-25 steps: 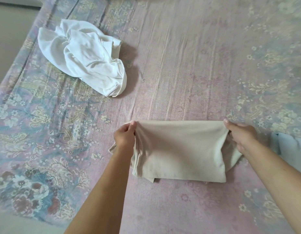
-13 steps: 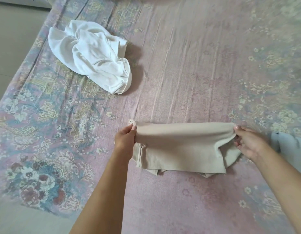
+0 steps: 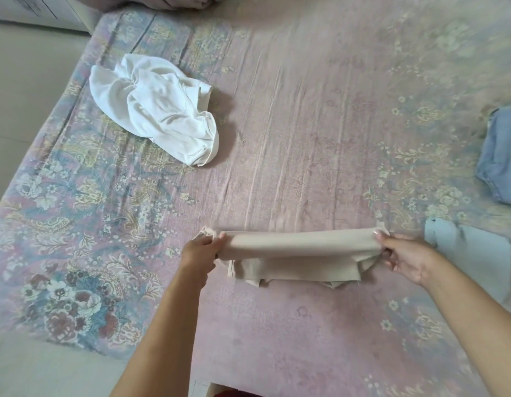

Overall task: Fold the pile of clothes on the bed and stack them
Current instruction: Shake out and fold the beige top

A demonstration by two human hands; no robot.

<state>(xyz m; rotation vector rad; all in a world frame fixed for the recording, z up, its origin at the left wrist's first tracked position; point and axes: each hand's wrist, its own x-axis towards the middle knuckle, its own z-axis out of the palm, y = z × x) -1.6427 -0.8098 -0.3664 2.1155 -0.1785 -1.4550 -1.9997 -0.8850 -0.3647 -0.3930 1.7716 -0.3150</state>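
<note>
A floral bed [image 3: 291, 124] carries a beige garment [image 3: 300, 255] near its front edge, half folded. The left hand [image 3: 201, 252] and right hand [image 3: 406, 255] pinch its ends with curled fingers. A crumpled white garment [image 3: 159, 108] lies well behind it to the left, blue clothes [image 3: 501, 156] to its right.

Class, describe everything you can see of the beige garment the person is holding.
The beige garment is plain, soft, matte cloth, partly folded into a wide band. Its top fold is lifted and stretched level between the left hand and the right hand, each gripping one end. Uneven lower layers hang down onto the floral bedsheet. What kind of garment it is cannot be told.
</note>
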